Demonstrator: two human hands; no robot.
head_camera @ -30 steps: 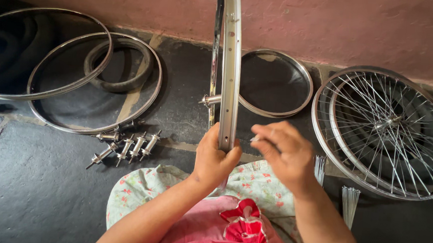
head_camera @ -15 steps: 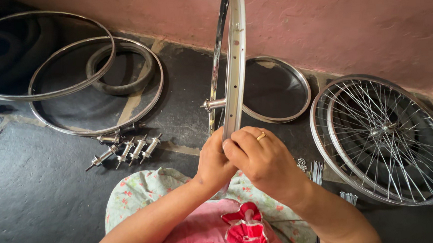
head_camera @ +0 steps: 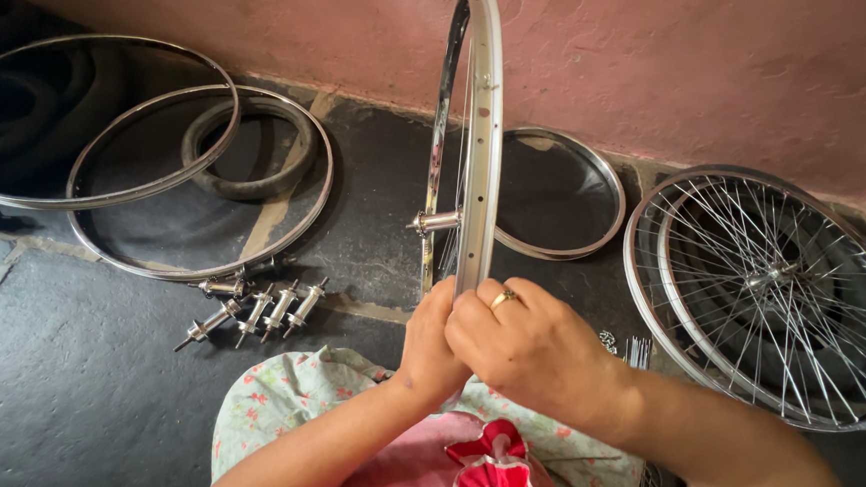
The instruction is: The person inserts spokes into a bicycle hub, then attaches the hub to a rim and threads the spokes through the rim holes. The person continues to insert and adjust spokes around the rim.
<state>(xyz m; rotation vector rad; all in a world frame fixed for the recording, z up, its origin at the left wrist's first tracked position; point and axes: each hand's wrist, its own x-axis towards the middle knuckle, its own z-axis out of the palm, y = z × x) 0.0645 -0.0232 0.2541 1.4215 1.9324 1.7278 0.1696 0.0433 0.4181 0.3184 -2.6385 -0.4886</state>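
A shiny metal bicycle rim (head_camera: 483,126) stands upright on edge in front of me, with a hub axle (head_camera: 436,221) sticking out to its left. My left hand (head_camera: 431,349) grips the rim's lower edge from the left. My right hand (head_camera: 532,348), with a ring on one finger, is closed over the same lower edge from the right, fingertips pinched at the rim. Both hands touch each other. What the fingers pinch is hidden.
Two bare rims (head_camera: 206,185) and a rubber tyre (head_camera: 248,152) lie on the dark floor at left. Several loose hubs (head_camera: 254,308) lie near my knee. Another rim (head_camera: 561,193) lies behind, a spoked wheel (head_camera: 771,294) at right, loose spokes (head_camera: 637,351) beside it. A pink wall (head_camera: 664,67) runs behind.
My right hand moved left from beside the rim onto its lower edge, joining my left hand. The rim stays upright.
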